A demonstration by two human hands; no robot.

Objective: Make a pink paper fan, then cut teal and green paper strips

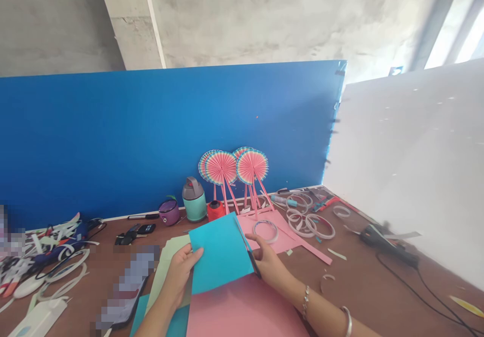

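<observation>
My left hand [185,262] pinches the left edge of a bright blue paper sheet [221,256], its thumb lying on top. At the sheet's right edge, my right hand [266,261] is closed around a pair of scissors [256,267]; a dark handle part shows by the palm, and a thin blade runs up along the paper's edge. Where the blades meet the paper is hard to make out. Beneath the blue sheet lies a large pink paper sheet [242,309]. Pale green paper [161,276] sits under my left wrist, over more blue paper.
Pink folding paper fans [222,168] stand against the blue partition [113,140]. Nearby are a teal bottle [194,206], a purple pot [169,212] and a red spool [216,210]. Tape rings [319,226] and a black corded tool [389,246] lie right; a phone [128,296] lies left.
</observation>
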